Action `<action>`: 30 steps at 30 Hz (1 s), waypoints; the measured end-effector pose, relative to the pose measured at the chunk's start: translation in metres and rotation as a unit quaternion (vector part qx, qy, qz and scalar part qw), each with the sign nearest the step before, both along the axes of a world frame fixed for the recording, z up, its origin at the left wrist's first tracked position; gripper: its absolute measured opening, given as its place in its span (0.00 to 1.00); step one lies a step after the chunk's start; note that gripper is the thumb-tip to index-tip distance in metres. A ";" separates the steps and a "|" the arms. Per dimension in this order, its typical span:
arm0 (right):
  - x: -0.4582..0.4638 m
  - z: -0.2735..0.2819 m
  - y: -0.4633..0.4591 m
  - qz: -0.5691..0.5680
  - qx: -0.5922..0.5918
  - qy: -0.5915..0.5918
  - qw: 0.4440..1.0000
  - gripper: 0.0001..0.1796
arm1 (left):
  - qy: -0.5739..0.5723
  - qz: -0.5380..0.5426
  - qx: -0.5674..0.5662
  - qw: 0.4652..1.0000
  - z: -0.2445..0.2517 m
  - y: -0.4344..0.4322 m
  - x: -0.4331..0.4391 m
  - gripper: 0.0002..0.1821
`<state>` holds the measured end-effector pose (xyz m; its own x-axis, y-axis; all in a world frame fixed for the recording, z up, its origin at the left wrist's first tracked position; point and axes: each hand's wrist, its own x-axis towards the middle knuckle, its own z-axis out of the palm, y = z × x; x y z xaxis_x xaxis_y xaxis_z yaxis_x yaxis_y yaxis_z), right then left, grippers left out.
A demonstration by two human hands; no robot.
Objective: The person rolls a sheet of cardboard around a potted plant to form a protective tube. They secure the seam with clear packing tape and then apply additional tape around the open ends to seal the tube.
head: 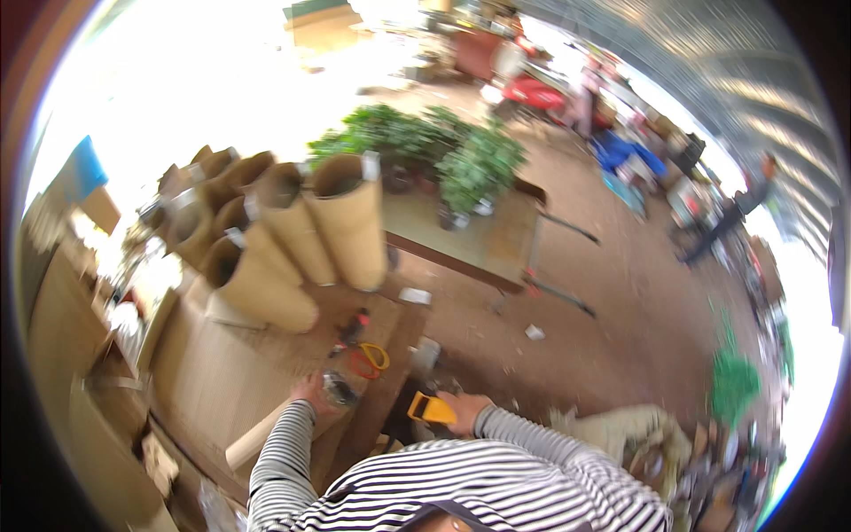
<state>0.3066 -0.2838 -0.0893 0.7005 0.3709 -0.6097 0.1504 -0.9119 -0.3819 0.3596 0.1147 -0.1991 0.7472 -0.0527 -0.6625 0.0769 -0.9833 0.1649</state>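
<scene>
My left hand [315, 395] is at the edge of the worktable, gripping a round, shiny, dark-and-clear object [340, 388] that looks like a roll of tape, though blur hides its details. A rolled tube of brown paper or card [258, 435] lies under my left forearm. In my right hand [471, 408], off the table's right side, is a yellow plastic tool [431, 407] shaped like a tape dispenser. Just beyond my left hand lie scissors with yellow and orange handles [374, 357]. Past them rests a red-and-black hand tool [352, 328].
Several brown card cylinders [349, 233] stand on the far part of the corrugated-cardboard-covered worktable [199, 359]. Leafy potted plants [475, 166] sit on a cart [459, 249] beyond. Cardboard sheets [60, 312] stand at left. Green netting [734, 386] lies at right; a person [734, 206] is farther off.
</scene>
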 end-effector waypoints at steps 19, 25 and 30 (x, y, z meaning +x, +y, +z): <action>0.045 -0.008 -0.003 0.096 0.008 -0.078 0.992 0.39 | -0.112 0.009 -0.002 0.994 0.006 -0.036 -0.054 0.68; 0.028 0.002 -0.012 0.081 -0.016 -0.008 0.997 0.47 | -0.144 -0.006 0.005 0.990 -0.004 -0.029 -0.057 0.69; 0.020 0.002 -0.023 0.082 -0.003 -0.037 0.996 0.45 | -0.214 0.002 -0.001 0.977 -0.021 -0.032 -0.084 0.69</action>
<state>0.3270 -0.3072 -0.0876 0.6743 0.4806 -0.5607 0.3246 -0.8749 -0.3595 0.2761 0.0832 -0.2201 0.9561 -0.0508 -0.2887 0.0034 -0.9829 0.1842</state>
